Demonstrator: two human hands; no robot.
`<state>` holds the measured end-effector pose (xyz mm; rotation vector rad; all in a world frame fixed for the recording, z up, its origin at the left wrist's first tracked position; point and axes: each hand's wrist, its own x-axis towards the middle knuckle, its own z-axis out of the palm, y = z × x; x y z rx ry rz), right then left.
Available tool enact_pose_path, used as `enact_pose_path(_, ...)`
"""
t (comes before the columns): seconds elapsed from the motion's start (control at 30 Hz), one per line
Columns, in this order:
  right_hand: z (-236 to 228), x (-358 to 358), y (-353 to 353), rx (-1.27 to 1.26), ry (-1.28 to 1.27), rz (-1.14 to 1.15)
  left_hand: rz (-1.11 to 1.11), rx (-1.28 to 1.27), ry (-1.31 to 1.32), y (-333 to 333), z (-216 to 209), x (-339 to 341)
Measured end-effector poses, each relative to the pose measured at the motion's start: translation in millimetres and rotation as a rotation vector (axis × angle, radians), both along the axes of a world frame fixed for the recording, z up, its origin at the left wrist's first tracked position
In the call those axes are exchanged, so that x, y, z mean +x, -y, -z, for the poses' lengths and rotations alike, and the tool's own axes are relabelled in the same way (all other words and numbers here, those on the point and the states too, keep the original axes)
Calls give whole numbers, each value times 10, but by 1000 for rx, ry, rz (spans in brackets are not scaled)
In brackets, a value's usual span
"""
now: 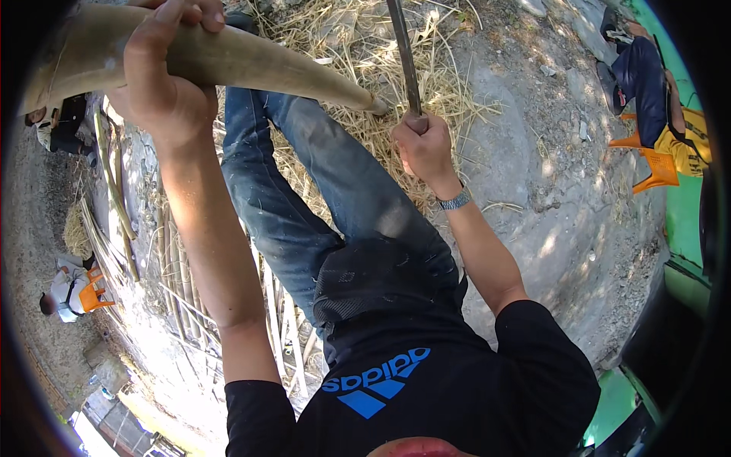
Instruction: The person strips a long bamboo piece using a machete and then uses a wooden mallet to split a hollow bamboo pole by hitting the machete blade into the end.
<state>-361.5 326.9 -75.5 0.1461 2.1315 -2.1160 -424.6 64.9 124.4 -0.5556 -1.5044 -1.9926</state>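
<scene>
A thick, pale bamboo pole [274,72] slants across the upper left, its near part large and its narrower end pointing down toward the ground by my shins. My left hand [164,91] is closed around it, fingers wrapped over the top. In my right hand [430,152] is a long dark machete [403,57], gripped by its handle with the blade pointing up and away. The blade stands apart from the pole, just right of its narrow end. Beyond the top edge of the picture, the blade's tip is hidden.
Straw-like bamboo shavings [358,38] cover the ground around my feet. Bamboo poles and strips [179,282] lie to the left. At the right, a person in dark trousers [643,80] sits on an orange chair [656,171]; another person [62,293] sits at the far left.
</scene>
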Motion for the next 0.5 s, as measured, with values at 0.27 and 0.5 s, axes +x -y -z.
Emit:
enact_pose_path(0.27,1415,292,-240,442,127,-126,55,-81,-25,-91,46,-104)
enact_pose_path(0.5,-15,111,-149,48,120,-40,385,-183,-45,300,-21,-117)
